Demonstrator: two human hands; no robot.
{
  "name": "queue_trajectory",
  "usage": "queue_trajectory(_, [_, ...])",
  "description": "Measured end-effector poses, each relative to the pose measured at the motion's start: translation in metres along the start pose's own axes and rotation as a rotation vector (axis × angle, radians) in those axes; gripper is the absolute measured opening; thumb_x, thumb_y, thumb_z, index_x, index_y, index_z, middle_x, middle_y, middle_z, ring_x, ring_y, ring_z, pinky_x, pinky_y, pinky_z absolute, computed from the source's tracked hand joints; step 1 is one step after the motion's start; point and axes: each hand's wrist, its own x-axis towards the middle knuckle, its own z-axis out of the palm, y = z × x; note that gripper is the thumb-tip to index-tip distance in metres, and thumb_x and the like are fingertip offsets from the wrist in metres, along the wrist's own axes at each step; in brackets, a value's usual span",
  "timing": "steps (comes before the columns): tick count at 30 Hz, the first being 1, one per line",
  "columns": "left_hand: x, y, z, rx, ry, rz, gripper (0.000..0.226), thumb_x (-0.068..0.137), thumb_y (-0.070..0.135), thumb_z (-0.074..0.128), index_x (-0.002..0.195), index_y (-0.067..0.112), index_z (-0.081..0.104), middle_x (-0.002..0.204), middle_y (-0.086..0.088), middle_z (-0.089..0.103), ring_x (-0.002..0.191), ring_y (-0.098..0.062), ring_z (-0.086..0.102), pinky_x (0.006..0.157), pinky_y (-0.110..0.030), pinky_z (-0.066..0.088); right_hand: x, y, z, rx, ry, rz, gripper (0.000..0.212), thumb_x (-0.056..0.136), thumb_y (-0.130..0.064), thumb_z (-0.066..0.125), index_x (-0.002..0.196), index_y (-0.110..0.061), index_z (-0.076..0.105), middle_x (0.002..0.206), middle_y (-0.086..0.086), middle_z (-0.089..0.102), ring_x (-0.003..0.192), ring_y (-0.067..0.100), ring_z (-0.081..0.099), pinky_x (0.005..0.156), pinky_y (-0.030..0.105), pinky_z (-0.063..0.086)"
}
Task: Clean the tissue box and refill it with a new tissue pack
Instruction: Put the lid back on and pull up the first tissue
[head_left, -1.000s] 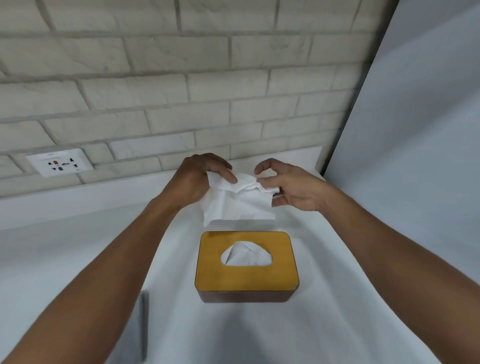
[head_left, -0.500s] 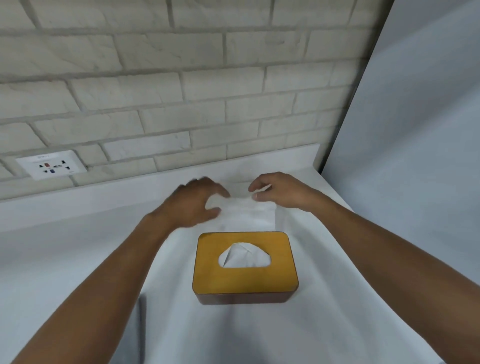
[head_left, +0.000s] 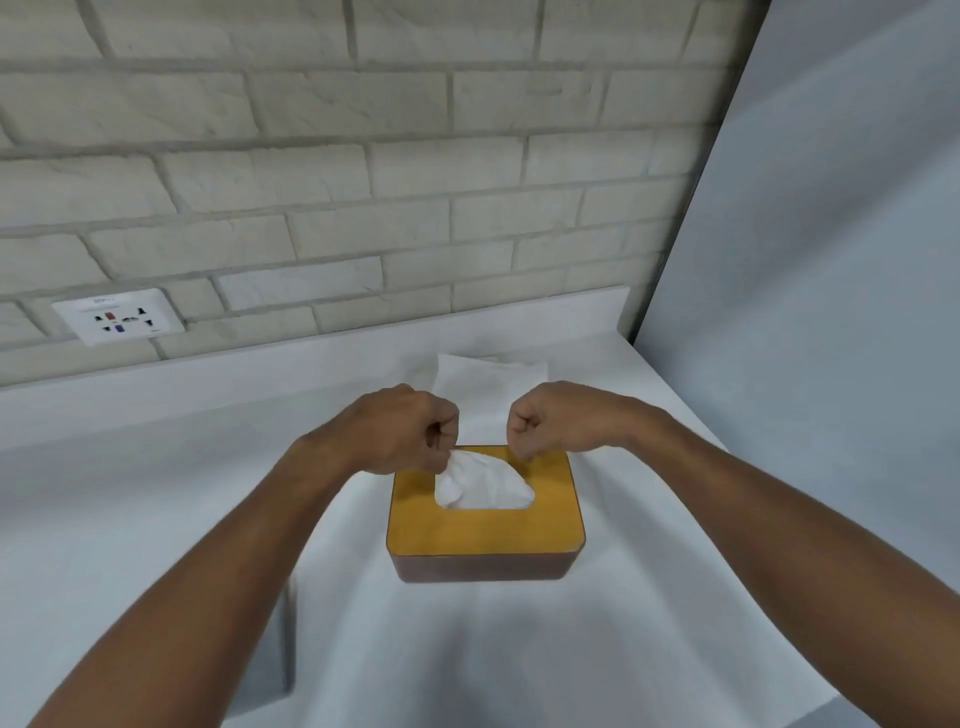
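The tissue box (head_left: 485, 540) stands upright on the white bench (head_left: 156, 493), near the middle of the view and well apart from the brick wall (head_left: 311, 156). The box has a yellow lid on a brown base. The lid is seated on the base. A white tissue (head_left: 483, 483) fills the lid opening and rises slightly above it.

Left grip (head_left: 402, 431): fingers curled into a fist above the far left corner of the box. The thumb and fingertips pinch the far left edge of the tissue where it leaves the opening.

Right grip (head_left: 553, 421): fingers curled, held above the far right part of the lid. The fingertips point down to the far edge of the opening, at the tissue's right corner. It cannot be told whether they pinch the tissue or only touch the lid.

Both forearms reach in from the near edge of the view, one on each side of the box.

A flat white sheet (head_left: 493, 371) lies on the bench just behind the hands, apart from the box. A white wall socket (head_left: 119, 322) is set in the wall at the left. A pale grey panel (head_left: 831, 260) stands at the right end of the bench.
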Motion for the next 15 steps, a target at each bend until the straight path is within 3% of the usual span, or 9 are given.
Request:
queue_trajectory(5, [0.0, 0.003, 0.002, 0.041, 0.027, 0.016, 0.012, 0.082, 0.028, 0.072, 0.081, 0.034, 0.061, 0.079, 0.017, 0.067, 0.078, -0.008, 0.062, 0.068, -0.035, 0.049, -0.001, 0.0, 0.014, -0.116, -0.092, 0.012, 0.033, 0.075, -0.054, 0.077, 0.099, -0.034, 0.067, 0.098, -0.015, 0.067, 0.09, 0.005, 0.059, 0.077, 0.027, 0.046])
queue_trajectory(7, [-0.001, 0.003, 0.003, 0.047, 0.063, 0.013, 0.012, 0.081, 0.03, 0.071, 0.08, 0.034, 0.06, 0.079, 0.02, 0.067, 0.079, -0.009, 0.063, 0.066, -0.032, 0.047, 0.003, 0.002, 0.025, -0.177, -0.06, -0.023, 0.016, 0.079, -0.045, 0.074, 0.079, -0.031, 0.065, 0.08, -0.013, 0.063, 0.076, 0.007, 0.056, 0.069, 0.031, 0.043])
queue_trajectory(9, [-0.003, 0.001, 0.004, 0.016, 0.113, 0.004, 0.012, 0.08, 0.026, 0.071, 0.081, 0.031, 0.06, 0.08, 0.017, 0.069, 0.078, -0.011, 0.064, 0.066, -0.034, 0.048, 0.001, 0.003, 0.024, -0.115, 0.037, -0.028, 0.021, 0.083, -0.033, 0.07, 0.066, -0.03, 0.058, 0.065, -0.014, 0.056, 0.064, 0.004, 0.049, 0.062, 0.029, 0.037])
queue_trajectory(12, [-0.006, -0.002, 0.001, -0.044, 0.161, 0.003, 0.015, 0.079, 0.02, 0.072, 0.081, 0.027, 0.059, 0.079, 0.012, 0.07, 0.077, -0.016, 0.065, 0.07, -0.04, 0.054, -0.002, 0.006, 0.014, 0.009, 0.087, -0.022, 0.024, 0.085, -0.028, 0.067, 0.065, -0.028, 0.054, 0.055, -0.019, 0.048, 0.053, 0.0, 0.041, 0.058, 0.024, 0.032])
queue_trajectory(15, [-0.007, -0.002, -0.001, -0.02, 0.149, -0.001, 0.015, 0.08, 0.02, 0.071, 0.082, 0.028, 0.059, 0.081, 0.013, 0.07, 0.079, -0.015, 0.065, 0.07, -0.039, 0.053, -0.002, 0.006, 0.012, -0.084, 0.049, -0.039, 0.027, 0.09, -0.033, 0.067, 0.067, -0.032, 0.053, 0.057, -0.019, 0.048, 0.053, 0.0, 0.044, 0.057, 0.019, 0.032])
